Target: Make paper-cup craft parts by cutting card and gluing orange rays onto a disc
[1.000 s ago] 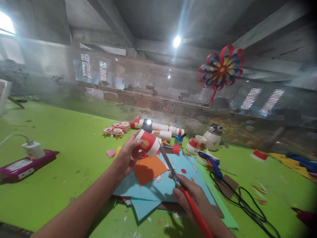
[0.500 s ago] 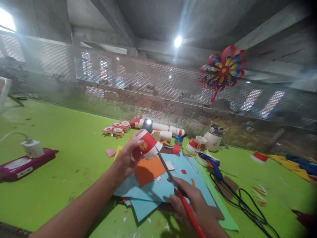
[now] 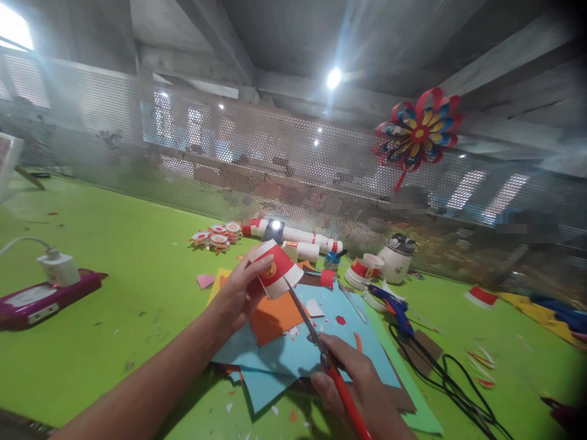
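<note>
My left hand [image 3: 238,293] grips a red and white paper cup [image 3: 276,269] above the table, its mouth turned toward the scissors. My right hand [image 3: 355,385] is closed round the red handles of a pair of scissors [image 3: 316,339], whose blades reach up into the cup's rim. Below both hands lie blue paper sheets [image 3: 293,348] and an orange sheet [image 3: 275,315] on the green table [image 3: 114,293].
A blue glue gun [image 3: 389,302] with a black cable [image 3: 449,379] lies to the right. Rows of paper cups [image 3: 302,241], cut cup rings [image 3: 364,269] and a white jar [image 3: 398,256] stand behind. A purple device with a white plug [image 3: 46,290] sits far left. A paper pinwheel [image 3: 419,134] hangs on the mesh.
The scissors have moved down and left, their blades now cutting further into the cup's rim. My left hand has turned the cup slightly. The view shifted a little.
</note>
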`<state>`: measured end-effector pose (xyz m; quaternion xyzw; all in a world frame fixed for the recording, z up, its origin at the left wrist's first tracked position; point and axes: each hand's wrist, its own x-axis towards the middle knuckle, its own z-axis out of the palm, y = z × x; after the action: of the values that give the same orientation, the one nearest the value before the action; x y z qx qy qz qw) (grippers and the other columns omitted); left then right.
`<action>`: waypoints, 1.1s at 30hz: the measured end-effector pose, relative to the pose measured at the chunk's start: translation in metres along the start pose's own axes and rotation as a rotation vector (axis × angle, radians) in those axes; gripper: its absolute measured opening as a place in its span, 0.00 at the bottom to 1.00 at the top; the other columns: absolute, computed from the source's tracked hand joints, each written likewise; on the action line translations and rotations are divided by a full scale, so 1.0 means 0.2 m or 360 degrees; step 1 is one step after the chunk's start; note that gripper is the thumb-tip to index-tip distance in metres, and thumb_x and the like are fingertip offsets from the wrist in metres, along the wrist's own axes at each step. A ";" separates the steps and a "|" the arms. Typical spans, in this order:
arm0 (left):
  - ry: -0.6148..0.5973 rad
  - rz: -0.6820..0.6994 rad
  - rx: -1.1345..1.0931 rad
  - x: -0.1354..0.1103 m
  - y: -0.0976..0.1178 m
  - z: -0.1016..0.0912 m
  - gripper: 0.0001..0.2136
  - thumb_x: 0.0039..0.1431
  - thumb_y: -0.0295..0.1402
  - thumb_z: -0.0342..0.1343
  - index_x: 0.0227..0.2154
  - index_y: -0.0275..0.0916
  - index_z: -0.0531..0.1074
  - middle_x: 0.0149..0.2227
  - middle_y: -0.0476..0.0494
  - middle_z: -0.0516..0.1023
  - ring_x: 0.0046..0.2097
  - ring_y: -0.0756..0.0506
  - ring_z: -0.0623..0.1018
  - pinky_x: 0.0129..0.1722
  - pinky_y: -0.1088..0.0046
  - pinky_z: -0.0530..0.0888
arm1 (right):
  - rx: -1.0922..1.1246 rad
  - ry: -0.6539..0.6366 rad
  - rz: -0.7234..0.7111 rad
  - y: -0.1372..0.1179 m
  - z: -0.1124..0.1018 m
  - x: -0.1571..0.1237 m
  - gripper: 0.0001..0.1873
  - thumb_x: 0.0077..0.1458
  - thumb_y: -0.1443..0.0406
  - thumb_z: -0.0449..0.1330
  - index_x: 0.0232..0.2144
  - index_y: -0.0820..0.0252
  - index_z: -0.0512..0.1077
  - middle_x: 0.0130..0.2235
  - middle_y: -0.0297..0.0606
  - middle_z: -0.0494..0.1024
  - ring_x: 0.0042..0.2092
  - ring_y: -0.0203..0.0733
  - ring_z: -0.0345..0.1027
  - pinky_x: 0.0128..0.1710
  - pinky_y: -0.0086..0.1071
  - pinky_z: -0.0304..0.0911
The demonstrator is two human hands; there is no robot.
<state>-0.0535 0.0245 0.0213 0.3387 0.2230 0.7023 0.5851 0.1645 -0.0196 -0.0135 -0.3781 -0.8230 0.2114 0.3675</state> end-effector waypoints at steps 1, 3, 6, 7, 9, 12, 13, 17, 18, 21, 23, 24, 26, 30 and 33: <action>0.0024 -0.0009 0.0004 0.00 0.00 0.00 0.14 0.51 0.33 0.63 0.41 0.34 0.73 0.38 0.41 0.79 0.38 0.44 0.78 0.43 0.68 0.74 | 0.0023 -0.0029 0.0031 0.00 0.00 0.00 0.21 0.56 0.50 0.55 0.43 0.59 0.72 0.29 0.38 0.73 0.29 0.41 0.64 0.30 0.31 0.62; 0.0054 -0.0012 0.0007 -0.01 -0.01 0.00 0.15 0.52 0.34 0.63 0.42 0.35 0.73 0.38 0.42 0.79 0.39 0.44 0.78 0.43 0.68 0.74 | 0.0062 -0.0077 0.0100 0.00 -0.01 0.01 0.23 0.56 0.49 0.53 0.43 0.60 0.72 0.29 0.37 0.72 0.30 0.41 0.64 0.31 0.31 0.62; 0.0013 -0.0009 0.0014 -0.02 -0.01 0.01 0.16 0.52 0.35 0.63 0.44 0.36 0.72 0.40 0.41 0.79 0.41 0.44 0.78 0.44 0.69 0.74 | 0.0109 -0.0090 0.0158 0.01 -0.02 0.01 0.26 0.56 0.47 0.52 0.43 0.61 0.72 0.28 0.36 0.71 0.30 0.40 0.63 0.30 0.30 0.61; -0.0008 -0.0026 0.0006 -0.02 -0.02 0.01 0.16 0.53 0.35 0.62 0.44 0.36 0.72 0.41 0.42 0.79 0.42 0.44 0.78 0.44 0.69 0.73 | 0.0129 -0.0100 0.0177 0.01 -0.02 0.01 0.27 0.56 0.46 0.51 0.44 0.61 0.72 0.26 0.35 0.69 0.28 0.39 0.62 0.28 0.29 0.60; -0.0032 -0.0062 -0.0041 -0.02 -0.01 0.01 0.15 0.54 0.35 0.61 0.44 0.37 0.72 0.41 0.43 0.79 0.41 0.45 0.77 0.44 0.70 0.73 | 0.0172 -0.0139 0.0227 0.01 -0.03 0.01 0.29 0.57 0.45 0.49 0.46 0.61 0.71 0.23 0.31 0.63 0.25 0.37 0.57 0.24 0.28 0.57; -0.0085 -0.0071 -0.0056 -0.01 0.00 0.00 0.12 0.56 0.37 0.58 0.41 0.37 0.74 0.40 0.44 0.79 0.41 0.46 0.77 0.43 0.71 0.73 | 0.0182 -0.0167 0.0251 0.01 -0.04 0.02 0.30 0.57 0.44 0.48 0.46 0.62 0.70 0.24 0.30 0.61 0.24 0.35 0.54 0.24 0.28 0.54; -0.0117 -0.0069 -0.0003 0.00 0.01 0.00 0.12 0.57 0.37 0.57 0.41 0.37 0.74 0.40 0.44 0.79 0.40 0.46 0.76 0.42 0.71 0.72 | 0.0174 -0.0176 0.0247 0.01 -0.05 0.02 0.29 0.58 0.45 0.48 0.45 0.62 0.70 0.24 0.30 0.62 0.25 0.35 0.54 0.24 0.28 0.53; -0.0120 -0.0085 0.0317 0.04 0.07 -0.05 0.13 0.55 0.39 0.59 0.40 0.37 0.74 0.38 0.45 0.78 0.39 0.46 0.75 0.39 0.71 0.72 | 0.0284 -0.0317 0.0305 0.04 -0.10 0.04 0.29 0.59 0.44 0.47 0.47 0.61 0.69 0.25 0.31 0.64 0.26 0.36 0.58 0.27 0.29 0.56; -0.0086 -0.0065 0.0360 0.05 0.08 -0.06 0.13 0.54 0.38 0.60 0.40 0.38 0.74 0.38 0.45 0.78 0.39 0.47 0.75 0.38 0.72 0.71 | 0.0339 -0.0373 0.0326 0.05 -0.11 0.05 0.30 0.59 0.44 0.46 0.47 0.61 0.68 0.25 0.32 0.65 0.26 0.36 0.60 0.27 0.29 0.57; -0.0016 -0.0004 0.0437 0.09 0.13 -0.09 0.14 0.50 0.36 0.62 0.40 0.35 0.73 0.37 0.45 0.77 0.38 0.48 0.75 0.37 0.75 0.71 | 0.0418 -0.0503 0.0296 0.07 -0.16 0.07 0.27 0.61 0.45 0.44 0.43 0.61 0.68 0.27 0.34 0.67 0.29 0.38 0.63 0.29 0.30 0.60; 0.0000 -0.0006 0.0446 0.11 0.15 -0.09 0.14 0.49 0.35 0.62 0.38 0.34 0.73 0.36 0.44 0.77 0.37 0.48 0.75 0.37 0.74 0.72 | 0.0403 -0.0516 0.0229 0.06 -0.19 0.09 0.24 0.63 0.48 0.43 0.35 0.61 0.68 0.27 0.36 0.68 0.29 0.38 0.64 0.31 0.30 0.61; 0.0008 -0.0017 0.0438 0.11 0.16 -0.09 0.14 0.49 0.34 0.62 0.38 0.33 0.73 0.36 0.43 0.77 0.37 0.47 0.75 0.37 0.72 0.73 | 0.0385 -0.0497 0.0200 0.05 -0.20 0.09 0.24 0.63 0.49 0.43 0.31 0.60 0.67 0.28 0.36 0.69 0.30 0.38 0.64 0.32 0.31 0.61; 0.0030 -0.0030 0.0419 0.13 0.17 -0.08 0.14 0.49 0.32 0.62 0.40 0.34 0.72 0.37 0.42 0.77 0.36 0.46 0.76 0.37 0.69 0.74 | 0.0329 -0.0452 0.0179 0.04 -0.22 0.10 0.25 0.64 0.50 0.42 0.25 0.60 0.65 0.27 0.37 0.70 0.30 0.38 0.64 0.34 0.31 0.61; 0.0043 -0.0033 0.0444 0.15 0.16 -0.07 0.20 0.49 0.28 0.62 0.47 0.38 0.69 0.40 0.41 0.78 0.36 0.45 0.78 0.37 0.66 0.77 | 0.0164 -0.0340 0.0250 0.05 -0.21 0.12 0.24 0.63 0.49 0.43 0.30 0.61 0.67 0.26 0.35 0.69 0.30 0.38 0.64 0.32 0.31 0.61; -0.0011 -0.0087 0.0494 0.17 0.13 -0.08 0.22 0.51 0.30 0.62 0.50 0.37 0.68 0.40 0.40 0.78 0.36 0.45 0.79 0.37 0.66 0.78 | -0.0082 -0.0234 0.0262 0.07 -0.18 0.12 0.23 0.59 0.49 0.51 0.45 0.62 0.68 0.34 0.38 0.72 0.36 0.43 0.67 0.37 0.35 0.63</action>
<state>-0.0857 0.0530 0.0374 0.4214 0.3359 0.6421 0.5453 0.1877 0.0099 0.0109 -0.4372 -0.8191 0.2467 0.2778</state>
